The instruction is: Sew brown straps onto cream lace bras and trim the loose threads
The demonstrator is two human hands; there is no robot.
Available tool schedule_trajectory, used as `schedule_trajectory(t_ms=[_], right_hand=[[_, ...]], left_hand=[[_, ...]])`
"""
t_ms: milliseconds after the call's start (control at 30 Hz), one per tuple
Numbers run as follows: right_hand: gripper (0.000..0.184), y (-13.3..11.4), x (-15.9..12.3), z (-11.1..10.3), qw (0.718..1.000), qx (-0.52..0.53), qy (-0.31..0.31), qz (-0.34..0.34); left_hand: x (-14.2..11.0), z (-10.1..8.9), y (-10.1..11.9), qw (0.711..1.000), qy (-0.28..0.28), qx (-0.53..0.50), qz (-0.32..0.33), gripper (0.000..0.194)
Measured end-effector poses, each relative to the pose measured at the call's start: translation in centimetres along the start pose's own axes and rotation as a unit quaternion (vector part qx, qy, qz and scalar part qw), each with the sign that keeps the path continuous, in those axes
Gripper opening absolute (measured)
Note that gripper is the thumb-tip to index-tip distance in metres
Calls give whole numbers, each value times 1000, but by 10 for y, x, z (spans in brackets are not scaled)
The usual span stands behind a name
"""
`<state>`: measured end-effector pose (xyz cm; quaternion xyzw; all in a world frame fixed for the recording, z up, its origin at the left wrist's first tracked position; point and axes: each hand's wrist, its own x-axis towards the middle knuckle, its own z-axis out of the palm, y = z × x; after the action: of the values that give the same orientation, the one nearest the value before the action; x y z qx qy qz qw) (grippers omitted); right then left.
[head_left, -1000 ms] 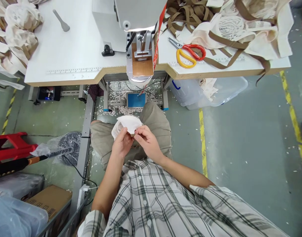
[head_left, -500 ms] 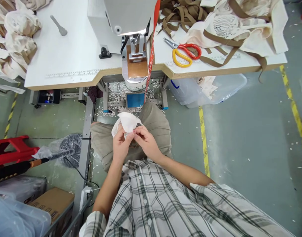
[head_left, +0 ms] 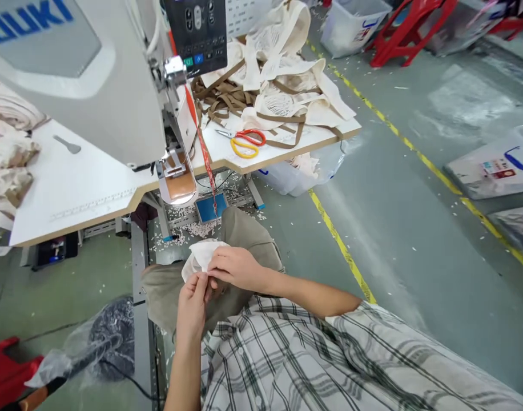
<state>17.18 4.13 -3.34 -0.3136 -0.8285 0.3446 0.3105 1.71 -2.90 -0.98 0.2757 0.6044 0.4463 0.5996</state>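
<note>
Over my lap, both hands pinch a small white cloth piece. My left hand holds its lower edge from below, fingers closed on it. My right hand lies over the cloth's right side, fingers curled on it. I am seated, khaki trousers under the cloth, in front of a white sewing machine whose presser foot and brown plate hang just above and ahead of my hands.
The white worktable carries red and yellow scissors, brown straps and cream bags. A clear bin stands under the table. Yellow floor lines run to the right. A black bundle in plastic lies at lower left.
The view swung up and right, showing the machine head and more floor. My hands stayed on the white cloth, the right hand shifting over its top.
</note>
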Motion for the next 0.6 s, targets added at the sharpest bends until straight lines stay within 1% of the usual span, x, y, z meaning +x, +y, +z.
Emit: schedule_trajectory(t_ms=[67,100,167,233,300,333,367,400,467,533,600], right_hand=[[33,4,-2,0,999,-39,3,-15],[33,8,-2,-2,999,-45,7,-10],[33,20,1,-15,998,-40,33,31],[35,37,14,-43,990,-44,92,96],[38,57,38,-83,972,-88,159,152],[41,67,54,-104,960,-131,179,172],[43,77,71,-126,947,-185,182,189],[44,86,89,-146,934,-239,169,205],[43,100,122,-179,909,-321,120,236],[38,107,148,-199,896,-356,85,250],[32,110,165,-207,894,-364,70,251]], left_hand=[[4,2,0,1000,0,-14,-10,45],[6,0,2,999,2,-30,-17,45],[10,-9,7,995,9,-87,-39,39],[13,-23,17,980,12,-188,-66,28],[14,-38,28,947,8,-311,-79,19],[13,-43,33,928,3,-365,-80,17],[13,-46,37,911,0,-405,-80,16],[12,-48,40,899,-2,-431,-83,15],[8,-46,43,887,-1,-450,-104,13],[4,-43,44,881,-2,-457,-119,9],[1,-41,44,876,-12,-470,-110,8]])
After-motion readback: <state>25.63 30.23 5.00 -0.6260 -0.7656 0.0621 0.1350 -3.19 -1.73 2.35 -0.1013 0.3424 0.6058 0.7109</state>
